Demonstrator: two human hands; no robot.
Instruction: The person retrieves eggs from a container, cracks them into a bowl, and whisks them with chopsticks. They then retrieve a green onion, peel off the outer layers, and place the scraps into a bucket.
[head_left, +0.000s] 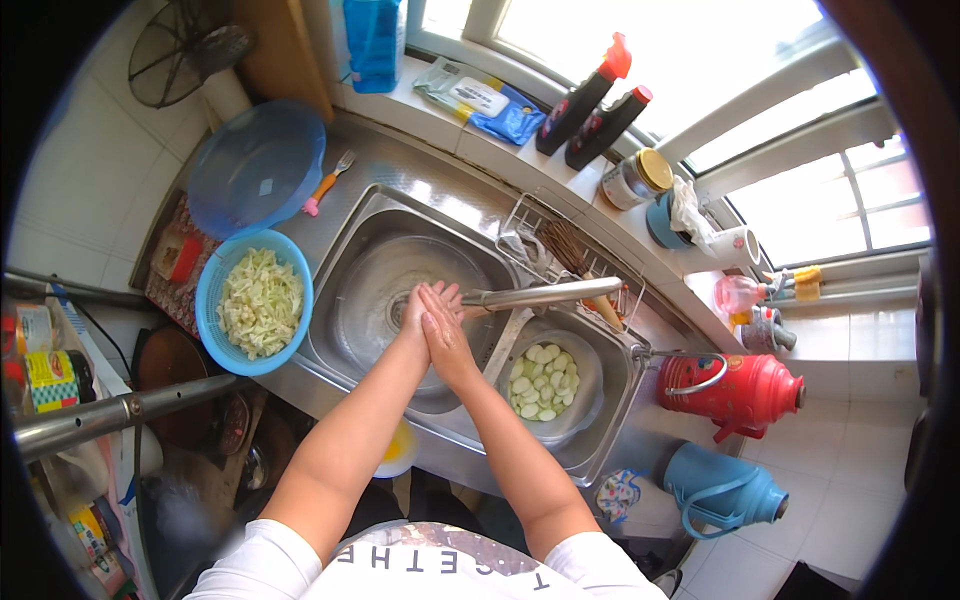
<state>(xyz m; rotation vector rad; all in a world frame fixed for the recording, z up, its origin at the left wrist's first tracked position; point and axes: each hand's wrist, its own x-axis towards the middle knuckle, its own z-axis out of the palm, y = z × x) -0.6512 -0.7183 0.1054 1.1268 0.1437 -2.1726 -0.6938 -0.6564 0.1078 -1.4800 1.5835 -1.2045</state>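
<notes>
My left hand (414, 313) and my right hand (448, 346) are pressed together, wet, over the left bowl of a stainless steel double sink (319, 330). Neither holds anything. Some of the left fingers stick out beyond the right ones, which lie against the left hand. Right beside them is the end of the metal faucet spout (551, 292). Below my hands a round see-through basin (360, 259) appears to sit in the left bowl. In the right bowl, a clear basin (592, 360) contains pale green vegetable slices (541, 384).
On the left, a blue colander (214, 337) holds chopped cabbage (259, 304), beside a larger blue basin (251, 169) and a fork (330, 181). A wire rack (517, 210) holds a brush (562, 244) behind the faucet. Red (727, 394) and blue (720, 484) thermos flasks lie at right.
</notes>
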